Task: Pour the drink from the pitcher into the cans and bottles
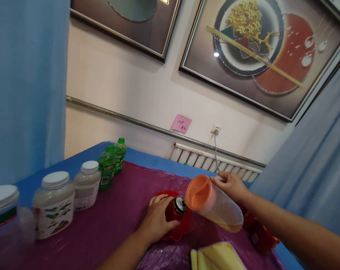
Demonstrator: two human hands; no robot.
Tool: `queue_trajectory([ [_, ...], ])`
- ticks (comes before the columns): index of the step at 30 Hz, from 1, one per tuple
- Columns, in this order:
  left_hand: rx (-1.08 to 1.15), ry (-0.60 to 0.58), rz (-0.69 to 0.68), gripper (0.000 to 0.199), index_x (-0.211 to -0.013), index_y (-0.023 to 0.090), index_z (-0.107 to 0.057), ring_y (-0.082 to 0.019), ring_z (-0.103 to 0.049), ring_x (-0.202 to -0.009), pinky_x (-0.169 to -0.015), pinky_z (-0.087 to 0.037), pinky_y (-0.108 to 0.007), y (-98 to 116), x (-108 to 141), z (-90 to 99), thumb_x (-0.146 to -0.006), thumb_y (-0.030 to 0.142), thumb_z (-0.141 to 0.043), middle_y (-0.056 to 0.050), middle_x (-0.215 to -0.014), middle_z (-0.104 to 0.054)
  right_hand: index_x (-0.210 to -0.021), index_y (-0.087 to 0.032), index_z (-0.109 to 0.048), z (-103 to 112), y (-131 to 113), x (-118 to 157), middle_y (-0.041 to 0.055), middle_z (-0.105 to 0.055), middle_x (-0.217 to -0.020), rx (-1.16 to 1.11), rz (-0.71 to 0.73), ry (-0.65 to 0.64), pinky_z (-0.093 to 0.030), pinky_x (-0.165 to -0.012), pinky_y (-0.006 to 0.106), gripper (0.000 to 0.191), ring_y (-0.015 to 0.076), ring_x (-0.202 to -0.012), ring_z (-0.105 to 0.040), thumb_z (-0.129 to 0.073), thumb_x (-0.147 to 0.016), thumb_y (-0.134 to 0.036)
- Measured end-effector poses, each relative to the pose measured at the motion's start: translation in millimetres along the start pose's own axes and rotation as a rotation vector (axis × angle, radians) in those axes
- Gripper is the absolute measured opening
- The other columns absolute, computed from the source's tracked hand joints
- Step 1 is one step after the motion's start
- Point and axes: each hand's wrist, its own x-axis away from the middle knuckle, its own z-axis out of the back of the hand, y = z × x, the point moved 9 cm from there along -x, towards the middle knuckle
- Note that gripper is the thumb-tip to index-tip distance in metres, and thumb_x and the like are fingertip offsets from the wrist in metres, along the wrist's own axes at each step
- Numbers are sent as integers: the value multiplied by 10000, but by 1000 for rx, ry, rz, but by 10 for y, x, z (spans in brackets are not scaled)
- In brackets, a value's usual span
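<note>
My left hand is wrapped round a red drink can with a dark rim, which stands over a red scalloped dish. By its handle my right hand grips a clear plastic pitcher with an orange lid. The pitcher is tilted to the left, its lid close beside the can's top. Some yellowish liquid lies along its lower side. I cannot make out any stream between lid and can.
Purple sheeting covers the blue table. White-lidded jars and green bottles line the left. A folded yellow cloth lies in front; red cans stand at right, partly behind my right arm. Blue curtains hang at both sides.
</note>
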Motion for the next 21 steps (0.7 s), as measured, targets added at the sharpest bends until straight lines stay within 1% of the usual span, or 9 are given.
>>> queue_trajectory([
  [4,8,12,-7,738,-1274,270,-653,-361,-520,-1294,-1118,-374,-502,-18,1,-1,-573,354,-866,-99,-1360,-637,-565,-233,-325,11,-5,1,-56,-287,-532,5,7,13,-188,-460,244,478,99,-506,-295,-564,-812,-564],
  [11,2,3,-4,744,-1279,236,-654,-364,-513,-1300,-1128,-362,-498,13,3,9,-577,352,-874,-114,-1347,-647,-570,-233,-333,-5,-5,0,-53,-300,-541,6,0,1,-196,-464,244,469,100,-514,-303,-555,-810,-569],
  [17,2,5,-11,750,-1278,275,-646,-356,-518,-1294,-1123,-361,-499,12,1,5,-567,344,-874,-93,-1347,-647,-579,-235,-312,-1,-15,8,-57,-279,-547,-13,6,-3,-194,-460,238,472,95,-513,-290,-555,-813,-564],
  [21,3,12,-13,740,-1271,268,-654,-365,-520,-1293,-1119,-369,-501,5,0,3,-570,362,-871,-97,-1347,-648,-570,-235,-307,14,-24,12,-57,-273,-543,-5,7,11,-190,-459,239,472,96,-513,-283,-562,-806,-554],
])
